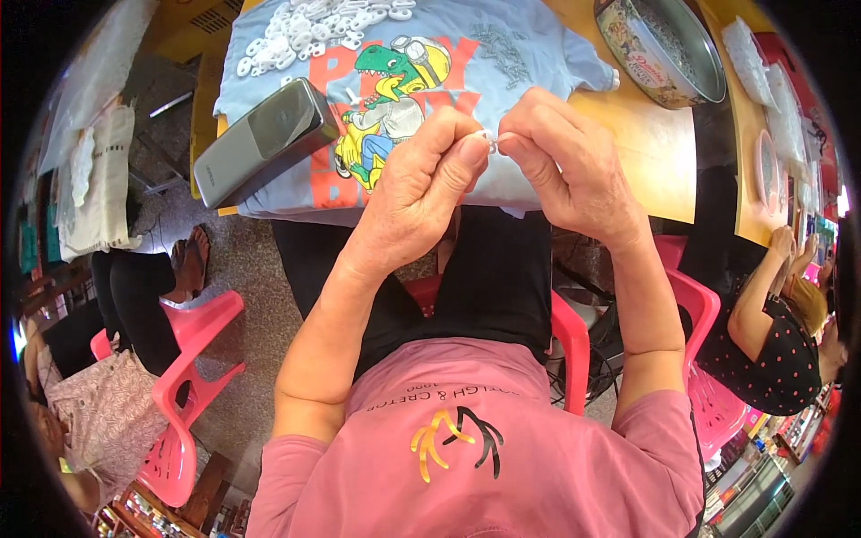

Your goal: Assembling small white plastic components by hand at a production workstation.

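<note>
Pinching fingers (470, 154): left hand (414, 186), right hand (576, 172), on small white piece (491, 138)
Blue shirt (558, 79): white loops (309, 36), far left

A yellow wooden table (659, 170) carries a light-blue printed shirt (567, 65) spread flat. On the shirt lie a heap of white looped pieces (305, 36) at the far left, a scatter of small grey bits (502, 56), too tiny to identify surely, and a grey box-shaped device (260, 148). A rounded tin (625, 45) stands beside the shirt.

I count 1 T-shirt (567, 56), 1 grey device (256, 148), 1 tin (639, 52) and 1 heap of white pieces (316, 32).
</note>
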The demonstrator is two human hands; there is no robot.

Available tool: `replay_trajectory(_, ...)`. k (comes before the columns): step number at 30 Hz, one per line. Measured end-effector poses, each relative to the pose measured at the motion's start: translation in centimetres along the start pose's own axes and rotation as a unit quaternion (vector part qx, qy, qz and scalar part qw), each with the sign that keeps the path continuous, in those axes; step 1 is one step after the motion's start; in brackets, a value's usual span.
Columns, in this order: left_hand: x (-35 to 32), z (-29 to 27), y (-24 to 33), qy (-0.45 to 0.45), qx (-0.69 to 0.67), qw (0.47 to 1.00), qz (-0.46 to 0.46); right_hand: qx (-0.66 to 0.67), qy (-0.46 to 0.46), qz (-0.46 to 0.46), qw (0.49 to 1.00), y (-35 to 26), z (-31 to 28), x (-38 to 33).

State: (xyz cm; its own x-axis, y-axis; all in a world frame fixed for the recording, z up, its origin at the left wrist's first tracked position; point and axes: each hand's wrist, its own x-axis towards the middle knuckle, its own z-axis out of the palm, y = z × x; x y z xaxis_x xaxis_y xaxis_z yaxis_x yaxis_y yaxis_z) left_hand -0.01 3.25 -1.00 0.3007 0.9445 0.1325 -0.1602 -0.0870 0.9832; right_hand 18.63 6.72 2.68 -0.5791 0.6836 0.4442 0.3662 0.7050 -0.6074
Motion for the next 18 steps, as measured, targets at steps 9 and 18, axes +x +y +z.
replay_trajectory(9, 0.0, 0.2, -0.2, 0.018, 0.005, 1.000, 0.010, 0.018, 0.029, -0.008, 0.999, 0.3, 0.9, -0.2)
replay_trajectory(18, 0.0, 0.1, -0.3, 0.036, 0.043, 0.998, 0.025, 0.022, 0.038, 0.009, 0.999, 0.1, 1.5, -0.3)
